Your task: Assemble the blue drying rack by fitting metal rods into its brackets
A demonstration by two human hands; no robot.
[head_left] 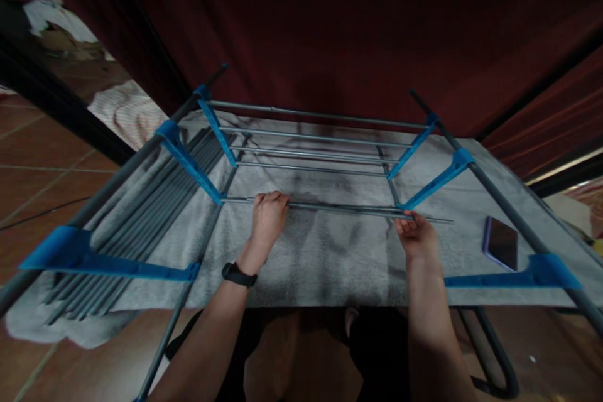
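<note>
A thin grey metal rod point(342, 208) runs across the front of a rack frame, close alongside another grey rod. My left hand point(271, 217) is closed around its left part, palm down. My right hand point(417, 235) pinches it near the right blue plastic bracket point(436, 185), and the rod's thin end sticks out past my fingers. On the other side, the left blue bracket point(191, 166) meets the rods' left end. Farther back, several grey crossbars point(311, 136) span the rear pair of blue brackets. My fingers partly hide where the two rods overlap.
A bundle of loose grey rods point(155, 213) lies at the left on the grey cloth point(325, 270). A phone point(502, 243) rests at the right. Thick side tubes point(509, 201) and front blue brackets point(117, 264) flank my arms. A dark red curtain point(320, 31) hangs behind.
</note>
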